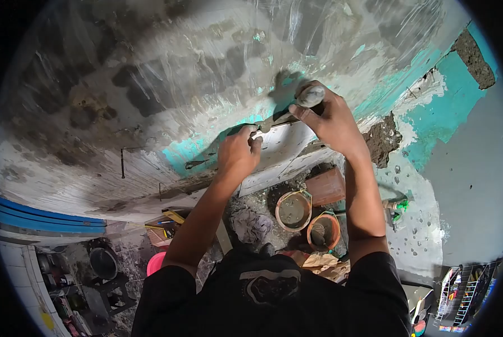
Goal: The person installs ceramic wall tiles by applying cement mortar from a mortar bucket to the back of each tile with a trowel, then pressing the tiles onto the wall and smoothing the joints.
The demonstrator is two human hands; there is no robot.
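My right hand [333,121] grips a trowel, its round, pale handle end [311,96] pointing up toward me. The narrow trowel blade [269,122] reaches left along the top edge of a white tile [285,141] on the wall, with some grey mortar on it. On the left, my left hand [240,151] has its fingers curled at the tile's upper left edge, close to the blade tip. Thumb and forefinger pinch the edge there; the other fingers are partly hidden. Above both hands is the rough wall [195,73], grey with turquoise paint patches.
Below stand a round bucket of grey mix [293,211], an orange bucket [323,231] and a reddish-brown box [325,186]. A crumpled cloth [251,226] lies beside them. A pink basin [156,263] is at lower left, a wire rack [462,293] at lower right.
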